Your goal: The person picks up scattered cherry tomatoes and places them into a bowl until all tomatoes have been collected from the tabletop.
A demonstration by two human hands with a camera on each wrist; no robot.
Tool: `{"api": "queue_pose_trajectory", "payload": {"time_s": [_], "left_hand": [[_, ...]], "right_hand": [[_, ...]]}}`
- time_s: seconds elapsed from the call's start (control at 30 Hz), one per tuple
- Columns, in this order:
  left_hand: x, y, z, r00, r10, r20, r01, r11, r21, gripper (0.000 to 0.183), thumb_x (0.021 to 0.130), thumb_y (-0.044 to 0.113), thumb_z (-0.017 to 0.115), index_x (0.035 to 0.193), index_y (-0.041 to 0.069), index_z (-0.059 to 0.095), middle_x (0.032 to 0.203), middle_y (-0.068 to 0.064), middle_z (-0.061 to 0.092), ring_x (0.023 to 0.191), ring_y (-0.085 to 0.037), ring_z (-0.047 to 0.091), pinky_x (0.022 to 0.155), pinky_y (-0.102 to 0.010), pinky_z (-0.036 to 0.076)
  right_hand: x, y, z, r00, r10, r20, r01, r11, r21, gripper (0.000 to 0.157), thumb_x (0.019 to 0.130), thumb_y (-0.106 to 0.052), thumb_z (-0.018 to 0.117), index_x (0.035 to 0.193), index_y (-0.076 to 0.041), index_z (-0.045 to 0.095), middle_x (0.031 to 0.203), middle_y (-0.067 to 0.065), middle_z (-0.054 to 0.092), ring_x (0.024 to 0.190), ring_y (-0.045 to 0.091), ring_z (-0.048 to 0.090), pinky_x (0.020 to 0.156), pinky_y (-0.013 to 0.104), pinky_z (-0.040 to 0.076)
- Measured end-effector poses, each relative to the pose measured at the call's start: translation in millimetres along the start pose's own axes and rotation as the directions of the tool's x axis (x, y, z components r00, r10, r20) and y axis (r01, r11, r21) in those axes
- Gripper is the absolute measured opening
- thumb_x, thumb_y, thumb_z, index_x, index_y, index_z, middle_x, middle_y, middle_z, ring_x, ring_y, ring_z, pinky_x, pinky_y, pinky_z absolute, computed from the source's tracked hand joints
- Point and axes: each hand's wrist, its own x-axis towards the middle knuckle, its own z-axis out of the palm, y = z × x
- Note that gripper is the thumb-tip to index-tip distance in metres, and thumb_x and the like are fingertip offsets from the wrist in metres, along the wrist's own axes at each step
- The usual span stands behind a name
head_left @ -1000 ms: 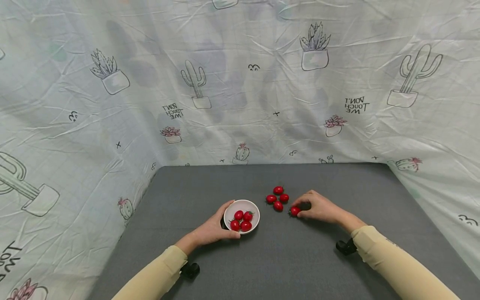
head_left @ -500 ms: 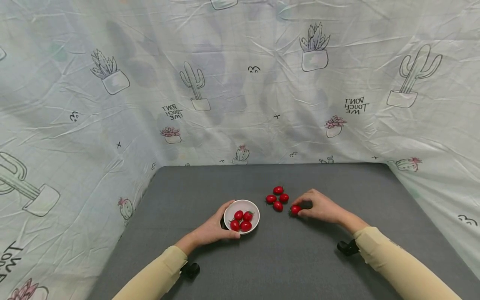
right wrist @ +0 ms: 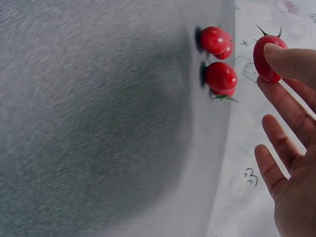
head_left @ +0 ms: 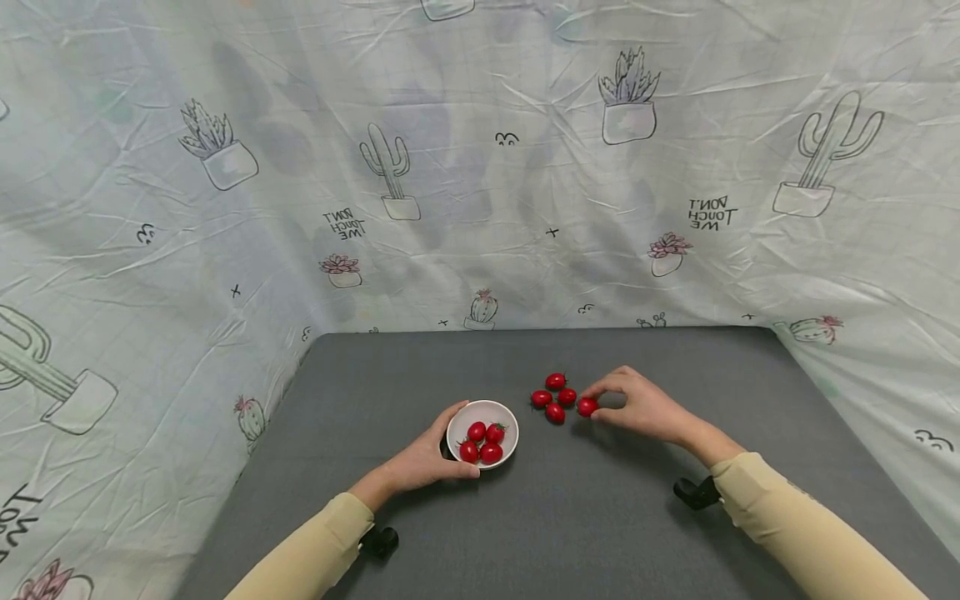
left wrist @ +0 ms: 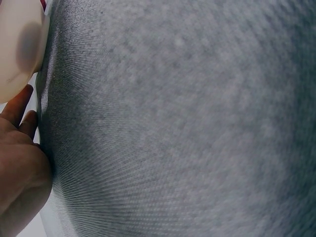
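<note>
In the head view my left hand [head_left: 418, 457] holds a small white bowl [head_left: 491, 412], thumb along the near side and fingers round the far side. Several red cherry tomatoes [head_left: 491, 453] lie inside it. My right hand [head_left: 643, 407] pinches one cherry tomato [head_left: 587, 407] between thumb and fingertips. The right wrist view shows that tomato [right wrist: 261, 54] with its green stem end up, raised off the table, the other fingers spread loosely. Just left of it, several more tomatoes [head_left: 555, 413] sit in a loose cluster. The left wrist view catches only part of the bowl [left wrist: 15, 54].
A dark grey cloth-covered table [head_left: 525, 533] lies under everything. Pale fabric walls [head_left: 480, 183] printed with cactus drawings rise behind it and along both sides. Black straps with small devices [head_left: 697, 493] sit at both wrists.
My right hand has lifted its cherry tomato off the table and shifted slightly up and left, closer to the cluster. The left hand and bowl stay put.
</note>
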Motion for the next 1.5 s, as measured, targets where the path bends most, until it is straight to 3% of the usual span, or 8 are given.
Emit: {"api": "queue_pose_trajectory", "payload": {"time_s": [0.2, 0.73, 1.17, 1.5], "left_hand": [[-0.2, -1.8, -0.1, 1.0, 0.0, 0.001, 0.0, 1.0, 0.01, 0.11, 0.079, 0.039, 0.09, 0.163, 0.025, 0.02, 0.158, -0.002, 0.035, 0.143, -0.024, 0.034, 0.115, -0.057, 0.026], [-1.6, -2.9, 0.0, 1.0, -0.004, -0.003, 0.004, 1.0, 0.012, 0.109, 0.079, 0.038, 0.09, 0.163, 0.027, 0.021, 0.157, -0.002, 0.036, 0.143, -0.024, 0.035, 0.115, -0.057, 0.025], [-1.5, -1.5, -0.7, 1.0, -0.013, 0.003, 0.013, 1.0, 0.006, 0.11, 0.079, 0.04, 0.09, 0.163, 0.026, 0.02, 0.157, -0.002, 0.036, 0.143, -0.023, 0.035, 0.116, -0.055, 0.025], [-0.4, 0.5, -2.0, 1.0, -0.012, 0.004, 0.012, 1.0, 0.008, 0.11, 0.079, 0.041, 0.09, 0.163, 0.026, 0.021, 0.156, -0.002, 0.038, 0.142, -0.022, 0.036, 0.115, -0.055, 0.026]], "right_hand": [[3.5, -13.2, -1.6, 0.999, -0.017, -0.033, 0.018, 1.0, 0.002, 0.027, 0.092, -0.027, 0.08, 0.119, -0.026, 0.076, 0.114, -0.013, 0.065, 0.114, 0.018, 0.051, 0.092, 0.056, 0.048], [25.1, -42.8, 3.4, 0.996, -0.075, -0.046, 0.074, 0.997, -0.026, 0.029, 0.091, -0.026, 0.081, 0.12, -0.024, 0.076, 0.113, -0.016, 0.067, 0.114, 0.014, 0.05, 0.091, 0.046, 0.048], [46.1, -60.7, 11.4, 0.994, -0.11, -0.007, 0.11, 0.994, -0.003, 0.029, 0.094, -0.028, 0.078, 0.122, -0.023, 0.076, 0.113, -0.014, 0.067, 0.114, 0.019, 0.05, 0.084, 0.042, 0.047], [55.5, -71.5, 18.6, 0.988, -0.151, 0.01, 0.151, 0.989, -0.003, 0.027, 0.093, -0.028, 0.079, 0.12, -0.027, 0.076, 0.114, -0.013, 0.067, 0.114, 0.017, 0.048, 0.088, 0.053, 0.049]]}}
